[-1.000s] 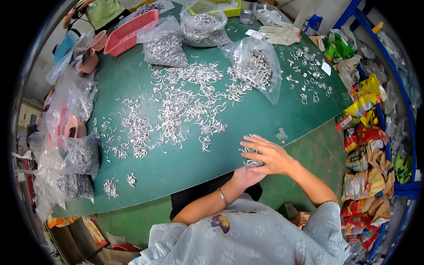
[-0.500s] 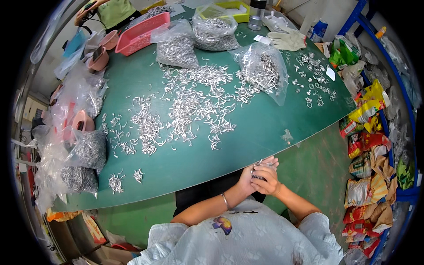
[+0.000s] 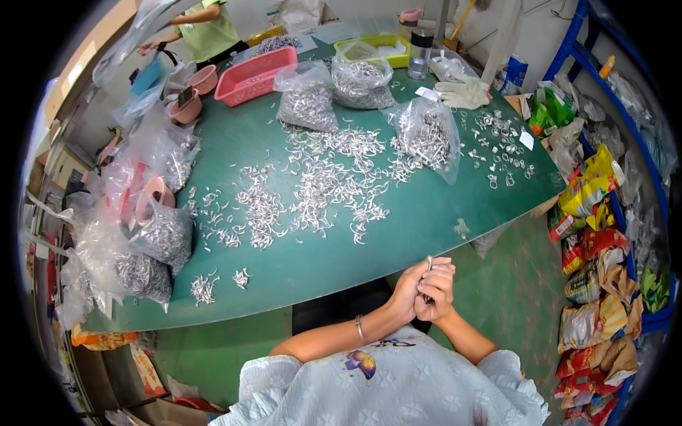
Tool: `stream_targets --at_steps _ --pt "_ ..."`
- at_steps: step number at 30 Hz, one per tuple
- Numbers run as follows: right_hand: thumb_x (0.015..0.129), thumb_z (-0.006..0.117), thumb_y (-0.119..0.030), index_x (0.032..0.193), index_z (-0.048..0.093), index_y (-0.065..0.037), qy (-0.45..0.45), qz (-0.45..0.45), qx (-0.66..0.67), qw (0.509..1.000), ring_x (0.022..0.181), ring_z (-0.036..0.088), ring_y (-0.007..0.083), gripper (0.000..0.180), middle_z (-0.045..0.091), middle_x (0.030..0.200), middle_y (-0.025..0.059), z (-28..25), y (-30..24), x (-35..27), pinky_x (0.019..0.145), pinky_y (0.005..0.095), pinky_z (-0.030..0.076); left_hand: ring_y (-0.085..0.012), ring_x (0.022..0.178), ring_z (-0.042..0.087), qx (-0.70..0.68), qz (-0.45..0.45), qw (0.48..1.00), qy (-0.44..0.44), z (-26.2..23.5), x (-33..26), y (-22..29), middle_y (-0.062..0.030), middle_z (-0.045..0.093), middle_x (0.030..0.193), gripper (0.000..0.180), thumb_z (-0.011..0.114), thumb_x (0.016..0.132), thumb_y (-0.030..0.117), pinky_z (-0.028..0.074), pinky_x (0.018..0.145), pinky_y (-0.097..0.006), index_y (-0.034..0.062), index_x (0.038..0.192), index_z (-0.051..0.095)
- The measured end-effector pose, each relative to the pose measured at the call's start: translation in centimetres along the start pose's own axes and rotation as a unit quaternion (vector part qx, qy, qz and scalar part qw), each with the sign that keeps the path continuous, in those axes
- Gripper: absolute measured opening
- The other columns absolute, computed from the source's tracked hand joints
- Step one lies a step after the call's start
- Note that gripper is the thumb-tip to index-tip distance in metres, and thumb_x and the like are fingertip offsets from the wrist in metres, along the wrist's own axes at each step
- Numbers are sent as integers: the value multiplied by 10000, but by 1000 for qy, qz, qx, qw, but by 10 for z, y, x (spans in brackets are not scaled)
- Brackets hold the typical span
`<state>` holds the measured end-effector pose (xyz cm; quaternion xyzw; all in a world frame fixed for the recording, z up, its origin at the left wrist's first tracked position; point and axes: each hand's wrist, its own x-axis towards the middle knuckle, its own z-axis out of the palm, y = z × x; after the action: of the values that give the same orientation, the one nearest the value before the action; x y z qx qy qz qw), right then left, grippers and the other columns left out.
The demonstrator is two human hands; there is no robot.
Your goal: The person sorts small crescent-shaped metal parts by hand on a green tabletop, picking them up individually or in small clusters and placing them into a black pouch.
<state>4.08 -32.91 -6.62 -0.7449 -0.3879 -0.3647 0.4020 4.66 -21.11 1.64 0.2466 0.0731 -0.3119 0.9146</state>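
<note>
Head view: both hands together just off the near edge of the green surface (image 3: 426, 213), above the lap.
Left hand (image 3: 406, 292): fingers curled, pressed against the right hand; bracelet (image 3: 360, 329) on the wrist.
Right hand (image 3: 439, 287): fingers curled tight around a small metal piece (image 3: 428, 264), its top end poking up between the two hands.
Piece: silver, thin, held clear of the surface; exact shape too small to tell.
Loose pile (image 3: 320, 184): many similar silver curved pieces spread across the middle of the surface, well apart from the hands.
Small heaps (image 3: 204, 289): two little clusters near the front left edge.
Rings (image 3: 501, 153): scattered round pieces on the far right part of the surface.
Bags: clear bags of pieces at the far side (image 3: 307, 103), one lying open right of the pile (image 3: 424, 135), more stacked along the left edge (image 3: 160, 234).
Basket (image 3: 254, 73): pink, at the far edge, beside a yellow tray (image 3: 369, 50).
Glove (image 3: 462, 92): pale, lying at the far right.
Bowls (image 3: 186, 108): pink, far left.
Other person (image 3: 206, 32): green top, at the far left corner.
Floor, right: coloured packets (image 3: 590, 192) heaped by a blue rack (image 3: 568, 42).
</note>
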Motion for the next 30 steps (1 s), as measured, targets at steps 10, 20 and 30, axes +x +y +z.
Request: stream_targets --at_steps 10,20,30 --pt "826 652 -71 946 646 -6 172 200 5 965 1118 545 314 137 595 1085 159 25 -4 153 999 453 412 -230 1176 561 12 86 996 9 26 27 87 -133 577 1242 379 417 1030 251 464 1009 -344 -2 1296 511" --pt "845 638 -84 994 640 -16 61 245 4 968 1149 520 343 164 584 1161 165 61 52 225 985 425 395 -140 1020 568 -140 116 983 1 18 81 141 -39 573 1100 277 443 1008 257 479 899 -299 67 1192 528" --pt "987 517 -178 1155 601 9 287 367 300 833 1067 556 174 264 605 1149 101 103 194 360 956 319 423 -259 997 619 -23 259 958 121 81 214 301 -163 627 1070 332 361 993 197 495 947 -406 -21 1124 574"
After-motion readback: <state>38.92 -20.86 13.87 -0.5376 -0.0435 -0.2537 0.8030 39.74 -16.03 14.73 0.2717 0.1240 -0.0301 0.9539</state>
